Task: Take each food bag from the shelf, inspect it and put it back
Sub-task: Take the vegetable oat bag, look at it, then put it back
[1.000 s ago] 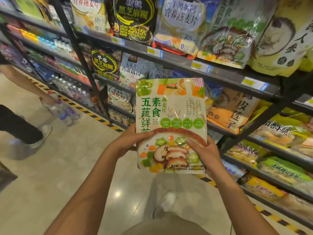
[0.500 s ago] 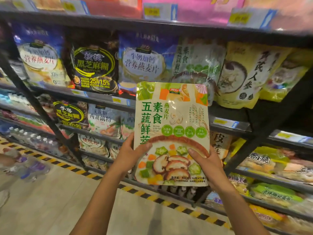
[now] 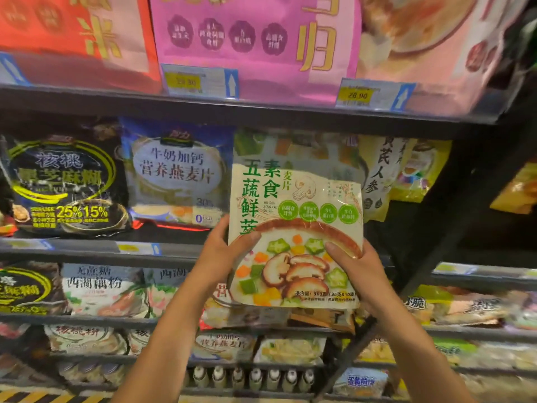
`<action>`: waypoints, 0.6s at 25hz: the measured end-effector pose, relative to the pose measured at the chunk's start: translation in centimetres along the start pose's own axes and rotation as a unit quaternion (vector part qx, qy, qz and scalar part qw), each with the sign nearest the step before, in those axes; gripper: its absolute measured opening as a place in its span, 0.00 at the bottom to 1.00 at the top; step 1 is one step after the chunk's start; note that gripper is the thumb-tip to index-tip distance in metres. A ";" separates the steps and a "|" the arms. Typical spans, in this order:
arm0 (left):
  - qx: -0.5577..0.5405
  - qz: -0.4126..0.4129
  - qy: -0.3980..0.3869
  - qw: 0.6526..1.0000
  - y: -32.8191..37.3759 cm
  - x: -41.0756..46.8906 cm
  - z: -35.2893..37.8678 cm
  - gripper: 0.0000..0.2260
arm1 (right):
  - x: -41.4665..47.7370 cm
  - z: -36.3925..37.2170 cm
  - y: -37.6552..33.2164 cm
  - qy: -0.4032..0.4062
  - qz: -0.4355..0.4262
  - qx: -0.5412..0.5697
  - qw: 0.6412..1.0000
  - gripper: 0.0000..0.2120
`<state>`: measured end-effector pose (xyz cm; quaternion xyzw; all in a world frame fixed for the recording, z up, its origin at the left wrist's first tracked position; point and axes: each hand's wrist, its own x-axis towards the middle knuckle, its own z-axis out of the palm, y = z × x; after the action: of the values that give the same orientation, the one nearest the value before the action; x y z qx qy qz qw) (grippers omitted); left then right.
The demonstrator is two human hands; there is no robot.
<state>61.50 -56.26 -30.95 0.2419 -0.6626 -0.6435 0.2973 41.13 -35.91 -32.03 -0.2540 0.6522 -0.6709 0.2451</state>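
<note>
Head view: left hand (image 3: 222, 254) and right hand (image 3: 359, 267) pinch the food bag (image 3: 296, 225) by its sides, shelf (image 3: 82, 253) just behind the grip. It looks inspected, not yet put back.

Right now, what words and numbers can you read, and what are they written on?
"素食", "五蔬鲜": held bag.
"核桃", "25%", "15%": black bag.
"牛奶加钙 营养燕麦片": blue bag.
"西湖藕粉": white bag lower down.
"28.90": right price tag.
The left price tag and the held bag's green circles are too blurred to read.
</note>
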 end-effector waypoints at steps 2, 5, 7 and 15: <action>0.004 0.009 -0.004 1.000 1.0 2.6 -0.1 0.14 | 2.2 0.2 -0.8 0.010 -0.006 -0.002 1.000 0.27; -0.002 0.011 0.001 1.000 1.3 6.2 -0.6 0.16 | 5.2 0.9 -1.6 0.023 -0.013 -0.006 1.000 0.30; 0.009 -0.014 0.025 1.000 1.2 7.9 -1.0 0.26 | 6.7 1.4 -1.7 0.021 -0.021 -0.005 1.000 0.32; 0.084 -0.046 0.030 0.995 1.1 11.6 -2.3 0.37 | 10.0 1.3 -1.5 0.045 0.000 -0.045 0.998 0.46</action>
<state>54.99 -66.02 -28.94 0.3155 -0.6933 -0.5907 0.2663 34.47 -43.47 -30.33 -0.2345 0.6920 -0.6516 0.2038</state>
